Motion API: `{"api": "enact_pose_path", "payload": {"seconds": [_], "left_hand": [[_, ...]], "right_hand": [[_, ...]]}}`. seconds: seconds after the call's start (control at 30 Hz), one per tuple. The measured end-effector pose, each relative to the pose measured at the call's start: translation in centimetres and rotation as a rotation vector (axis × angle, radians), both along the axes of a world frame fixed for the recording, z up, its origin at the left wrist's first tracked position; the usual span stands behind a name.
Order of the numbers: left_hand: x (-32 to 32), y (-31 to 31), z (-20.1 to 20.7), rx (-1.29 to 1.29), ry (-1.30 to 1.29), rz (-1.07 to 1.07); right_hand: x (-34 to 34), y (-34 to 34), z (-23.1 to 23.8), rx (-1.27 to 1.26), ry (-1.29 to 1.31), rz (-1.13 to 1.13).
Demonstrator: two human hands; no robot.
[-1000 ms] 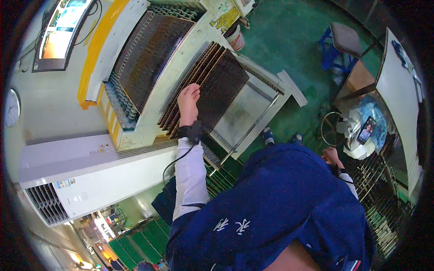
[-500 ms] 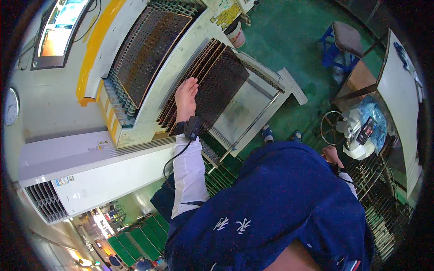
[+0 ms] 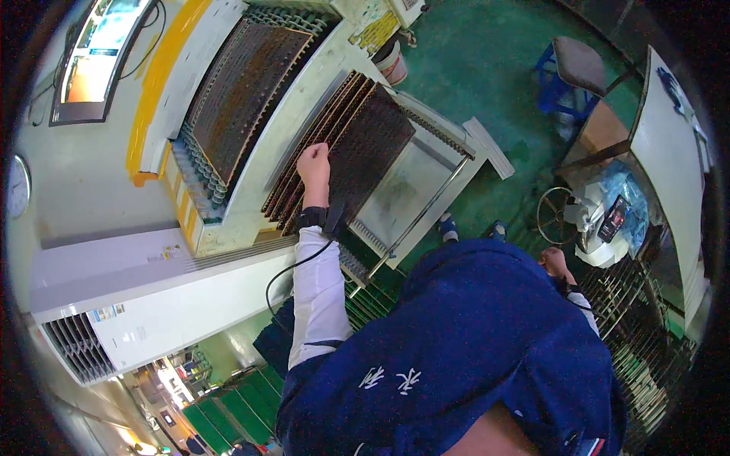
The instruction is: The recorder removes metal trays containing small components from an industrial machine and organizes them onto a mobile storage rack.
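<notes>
My left hand (image 3: 314, 169) is closed, its fingers curled in over the upper edges of several dark perforated panels (image 3: 372, 133). These panels lean side by side in a rack cart (image 3: 403, 171) with slotted rails. Whether a panel edge is between my fingers is hidden. A black strap with a cable circles my left wrist. My right hand (image 3: 555, 261) is low at my right side with its fingers curled, near a spoked handwheel (image 3: 557, 216). What it holds, if anything, does not show.
Beyond the cart, a machine opening holds another stack of dark panels (image 3: 247, 99) between rows of coiled parts. A white cabinet unit (image 3: 167, 304) stands at left. On the right are a blue stool (image 3: 566, 76), a table (image 3: 665, 152) and a white bundle with blue plastic (image 3: 608, 220).
My left hand has gone from flat with extended fingers to curled, and has shifted slightly nearer to me over the panels. My right hand has hardly moved.
</notes>
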State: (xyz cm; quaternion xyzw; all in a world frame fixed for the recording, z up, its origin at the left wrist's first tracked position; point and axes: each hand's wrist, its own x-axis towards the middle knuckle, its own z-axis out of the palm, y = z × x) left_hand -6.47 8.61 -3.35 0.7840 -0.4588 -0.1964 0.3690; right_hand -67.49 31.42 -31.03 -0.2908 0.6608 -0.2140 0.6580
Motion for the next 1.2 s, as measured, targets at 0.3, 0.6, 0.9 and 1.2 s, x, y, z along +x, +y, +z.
{"api": "enact_pose_path", "payload": {"seconds": [0.3, 0.6, 0.9, 1.2], "left_hand": [[-0.7, -0.2, -0.2, 0.297, -0.335, -0.43], [0.9, -1.4, -2.7, 0.442, -0.453, -0.462], [-2.7, 0.0, 0.6, 0.488, -0.304, -0.377], [-1.7, -0.5, -0.5, 0.471, -0.569, -0.422]], "right_hand": [[-2.1, 1.3, -3.0, -0.43, 0.717, 0.87], [1.3, 0.7, 5.3, 0.03, 0.326, 0.069], [2.2, 2.1, 6.3, 0.091, 0.344, -0.014], [1.0, 1.9, 5.8, -0.067, 0.367, 0.119]]}}
